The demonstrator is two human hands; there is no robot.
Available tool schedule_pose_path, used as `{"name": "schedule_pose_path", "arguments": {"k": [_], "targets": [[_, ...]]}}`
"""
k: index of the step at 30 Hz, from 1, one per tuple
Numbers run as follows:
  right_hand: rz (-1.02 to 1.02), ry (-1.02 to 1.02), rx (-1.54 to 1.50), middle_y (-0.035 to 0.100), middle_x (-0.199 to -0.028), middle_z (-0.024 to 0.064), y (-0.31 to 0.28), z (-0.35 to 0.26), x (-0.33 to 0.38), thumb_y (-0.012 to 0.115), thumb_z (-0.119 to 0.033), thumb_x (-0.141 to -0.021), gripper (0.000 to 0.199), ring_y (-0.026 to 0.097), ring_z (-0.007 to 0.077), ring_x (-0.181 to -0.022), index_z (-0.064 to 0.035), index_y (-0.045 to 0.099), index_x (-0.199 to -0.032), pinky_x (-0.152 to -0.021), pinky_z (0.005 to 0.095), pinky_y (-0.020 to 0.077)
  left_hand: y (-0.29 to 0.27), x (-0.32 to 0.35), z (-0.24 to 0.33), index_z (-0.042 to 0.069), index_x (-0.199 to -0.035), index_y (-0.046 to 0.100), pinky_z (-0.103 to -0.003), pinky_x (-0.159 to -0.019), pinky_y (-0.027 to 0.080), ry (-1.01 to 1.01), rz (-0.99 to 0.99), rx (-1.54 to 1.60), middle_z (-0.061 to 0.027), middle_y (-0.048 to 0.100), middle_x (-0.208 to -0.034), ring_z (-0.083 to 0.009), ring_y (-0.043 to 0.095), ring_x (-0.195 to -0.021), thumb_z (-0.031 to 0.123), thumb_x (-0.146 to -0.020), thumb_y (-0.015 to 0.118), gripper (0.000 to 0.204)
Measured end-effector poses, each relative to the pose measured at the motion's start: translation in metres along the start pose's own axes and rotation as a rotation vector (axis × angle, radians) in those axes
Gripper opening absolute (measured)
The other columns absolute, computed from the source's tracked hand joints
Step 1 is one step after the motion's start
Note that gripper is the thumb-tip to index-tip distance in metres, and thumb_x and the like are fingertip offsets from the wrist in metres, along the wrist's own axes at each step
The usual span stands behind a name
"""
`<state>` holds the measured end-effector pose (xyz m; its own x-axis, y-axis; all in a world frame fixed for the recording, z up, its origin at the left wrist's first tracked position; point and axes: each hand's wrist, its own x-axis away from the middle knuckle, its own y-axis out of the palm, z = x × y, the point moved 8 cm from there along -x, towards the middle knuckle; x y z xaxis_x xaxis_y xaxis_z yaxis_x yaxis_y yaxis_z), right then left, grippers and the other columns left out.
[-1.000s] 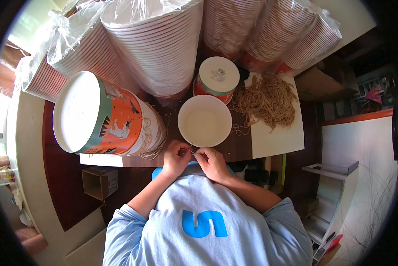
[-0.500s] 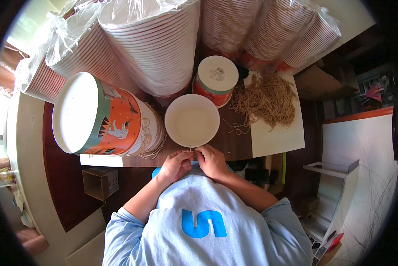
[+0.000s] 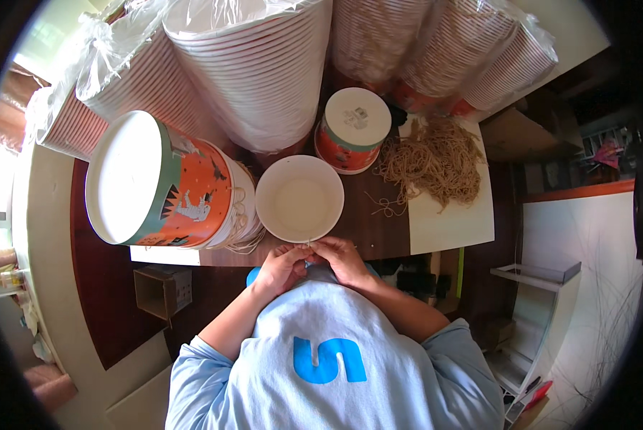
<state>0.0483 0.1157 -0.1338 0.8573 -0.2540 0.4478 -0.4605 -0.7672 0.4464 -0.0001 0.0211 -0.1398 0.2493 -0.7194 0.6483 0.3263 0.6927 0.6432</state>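
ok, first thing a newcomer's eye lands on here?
Probably the bagged stacks of paper bowls filling the top of the view, and the big orange tub lying on its side at left. Then the hands pinching a thin string at the near rim of a white bowl, with a tangle of string to the right.

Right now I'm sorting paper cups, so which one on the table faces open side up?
The plain white cup just beyond both hands; you see into its empty inside. The orange cup behind it stands upside down, white bottom up.
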Motion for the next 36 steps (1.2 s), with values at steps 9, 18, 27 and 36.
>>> {"name": "schedule_pose_path", "arguments": {"k": [9,18,27,36], "targets": [[0.013,0.177,-0.273,0.063,-0.085,0.001,-0.009,0.025,-0.003,0.06,-0.019,-0.088,0.017,0.054,0.008,-0.071,-0.0043,0.065,-0.095,-0.066,0.0223,0.044,-0.006,0.005,0.012,0.005,-0.084,0.065,-0.017,-0.05,0.035,0.153,0.191,-0.328,-0.0013,0.065,-0.077,-0.004,0.049,-0.057,0.013,-0.082,0.064,0.009],[0.022,0.289,-0.363,0.061,-0.083,-0.0003,-0.009,0.035,-0.001,0.061,-0.021,-0.086,0.015,0.051,0.0083,-0.068,-0.0083,0.064,-0.095,-0.063,0.0227,0.0409,-0.006,0.007,0.022,-0.001,-0.084,0.064,-0.021,-0.06,0.044,0.391,0.248,-0.625,-0.0008,0.064,-0.076,-0.0053,0.054,-0.067,0.01,-0.081,0.063,0.011],[0.103,0.233,-0.284,0.061,-0.079,-0.0013,-0.015,0.035,-0.004,0.063,-0.022,-0.085,0.016,0.049,0.007,-0.063,-0.0078,0.064,-0.092,-0.058,0.0222,0.041,0.005,0.009,0.024,-0.004,-0.086,0.063,-0.022,-0.068,0.047,0.333,0.194,-0.446,-0.0033,0.065,-0.081,-0.008,0.058,-0.074,0.009,-0.084,0.062,0.013],[0.152,0.18,-0.168,0.064,-0.085,-0.0011,-0.016,0.028,-0.002,0.064,-0.023,-0.085,0.018,0.051,0.0052,-0.067,-0.0075,0.065,-0.093,-0.06,0.02,0.0408,0.013,0.03,0.043,-0.002,-0.091,0.062,-0.024,-0.055,0.047,0.719,0.324,-0.977,-0.0055,0.064,-0.078,-0.009,0.058,-0.062,0.008,-0.078,0.069,0.018]]}}
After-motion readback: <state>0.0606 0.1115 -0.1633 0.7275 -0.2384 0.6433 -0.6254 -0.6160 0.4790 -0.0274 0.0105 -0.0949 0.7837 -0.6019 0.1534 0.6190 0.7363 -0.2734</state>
